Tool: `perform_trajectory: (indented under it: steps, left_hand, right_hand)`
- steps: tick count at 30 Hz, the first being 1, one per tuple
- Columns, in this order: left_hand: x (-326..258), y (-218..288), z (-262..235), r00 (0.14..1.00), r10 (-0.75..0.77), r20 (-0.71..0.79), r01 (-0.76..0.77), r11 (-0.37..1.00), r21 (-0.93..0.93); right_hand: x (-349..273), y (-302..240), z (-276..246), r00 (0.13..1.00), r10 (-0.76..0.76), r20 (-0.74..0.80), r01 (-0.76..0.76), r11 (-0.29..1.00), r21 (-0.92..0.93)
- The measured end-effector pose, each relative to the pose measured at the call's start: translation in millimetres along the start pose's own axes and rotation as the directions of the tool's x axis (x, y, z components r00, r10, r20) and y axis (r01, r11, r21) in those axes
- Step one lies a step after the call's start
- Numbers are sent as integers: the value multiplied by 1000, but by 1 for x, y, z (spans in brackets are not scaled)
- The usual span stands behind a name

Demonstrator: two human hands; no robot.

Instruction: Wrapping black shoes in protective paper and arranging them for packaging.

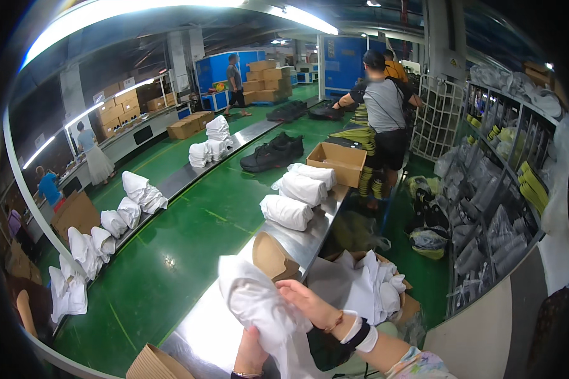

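Note:
My left hand [251,350] grips a white paper-wrapped bundle [253,294] from its lower left side, thumb up against the paper. Across the bundle's right side lies my right hand [306,303], fingers stretched out flat on the wrapping. The paper hides what is inside, and a loose end hangs down between my forearms. Just beyond the bundle, a curved brown cardboard piece [274,254] stands on the metal-topped bench [199,322]. Farther along sit several wrapped white bundles [287,212] in a row.
An open cardboard box [336,163] stands at the bench's far end, with black shoes [273,151] on the green belt beside it. White paper sheets [360,287] lie to my right. A rack [487,183] of bagged items lines the right; a co-worker [385,104] stands ahead.

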State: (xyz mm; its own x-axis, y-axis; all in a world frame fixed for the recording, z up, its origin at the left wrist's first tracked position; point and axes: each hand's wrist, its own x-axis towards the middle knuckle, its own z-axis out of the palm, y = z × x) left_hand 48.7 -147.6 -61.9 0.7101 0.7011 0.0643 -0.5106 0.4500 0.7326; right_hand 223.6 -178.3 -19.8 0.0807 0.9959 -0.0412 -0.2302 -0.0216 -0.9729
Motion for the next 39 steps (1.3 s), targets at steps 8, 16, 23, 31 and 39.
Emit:
perform_trajectory:
  steps: [8, 16, 23, 31, 39]
  left_hand:
    - [37, 5, 9, 950, 191, -248, -208, 977, -43]
    - [52, 7, 27, 919, 251, -304, -279, 959, -52]
    - [55, 6, 21, 918, 192, -347, -247, 961, -122]
    - [49, -1, 13, 938, 205, -281, -248, 961, -124]
    - [50, 1, 17, 951, 257, -171, -274, 958, -85]
  right_hand:
    - [-30, 19, 7, 965, -181, 188, 215, 959, -182]
    - [-28, 19, 22, 691, -720, -66, 338, 402, -851]
    - [-26, 25, 31, 984, -30, -173, 50, 992, 114]
    - [-1, 10, 13, 983, -6, -186, -57, 943, -328]
    - [-11, 13, 18, 988, -68, 136, -95, 415, 905]
